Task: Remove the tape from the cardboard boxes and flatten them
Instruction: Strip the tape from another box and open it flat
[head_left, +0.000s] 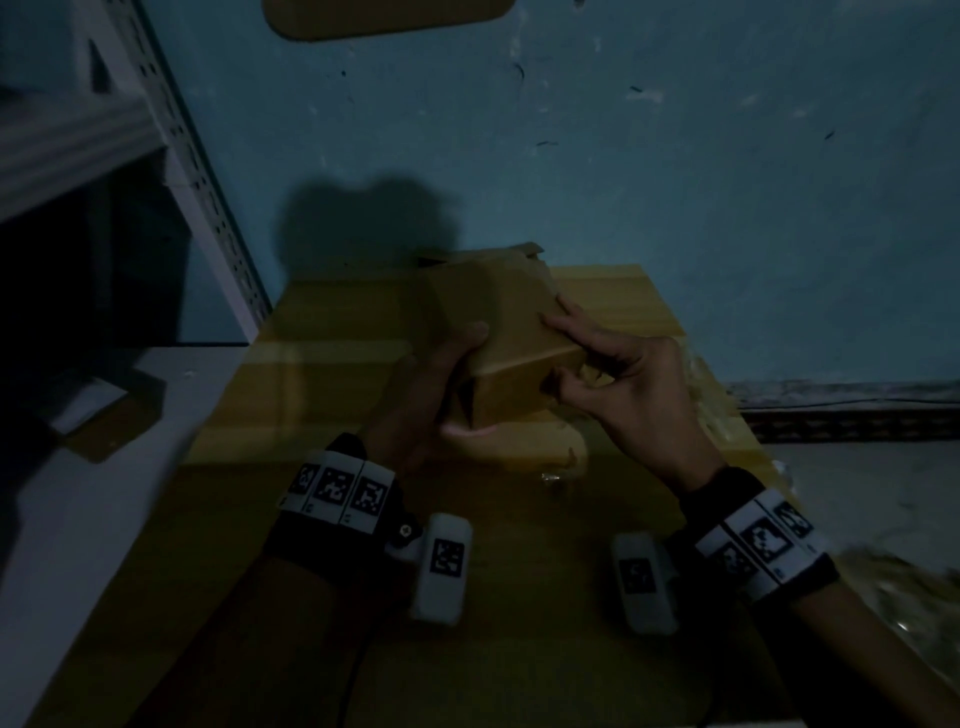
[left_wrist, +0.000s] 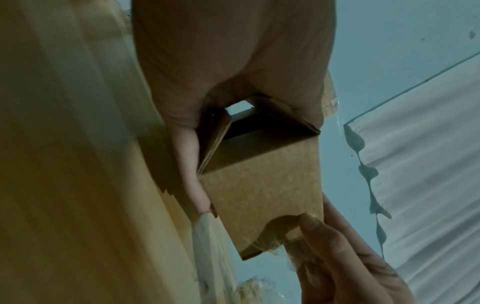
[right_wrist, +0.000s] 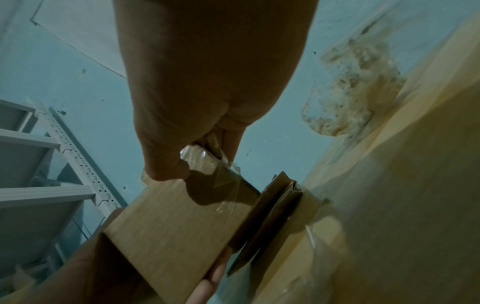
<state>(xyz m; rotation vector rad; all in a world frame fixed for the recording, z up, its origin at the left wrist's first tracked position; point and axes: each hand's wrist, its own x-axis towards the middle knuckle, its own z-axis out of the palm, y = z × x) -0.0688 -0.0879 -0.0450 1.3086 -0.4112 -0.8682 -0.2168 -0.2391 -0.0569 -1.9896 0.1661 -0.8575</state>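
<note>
I've got the box (head_left: 498, 332) lifted above the counter (head_left: 613, 296), my left hand (head_left: 431, 395) wrapped round its near end, my right hand (head_left: 623, 384) pinching clear tape (right_wrist: 207, 162) at its corner, crumpled tape (right_wrist: 350, 102) lying alongside.

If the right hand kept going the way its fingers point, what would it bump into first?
The cardboard box: the right hand already touches it, pinching clear tape at its near corner. Beyond is the left hand.
</note>
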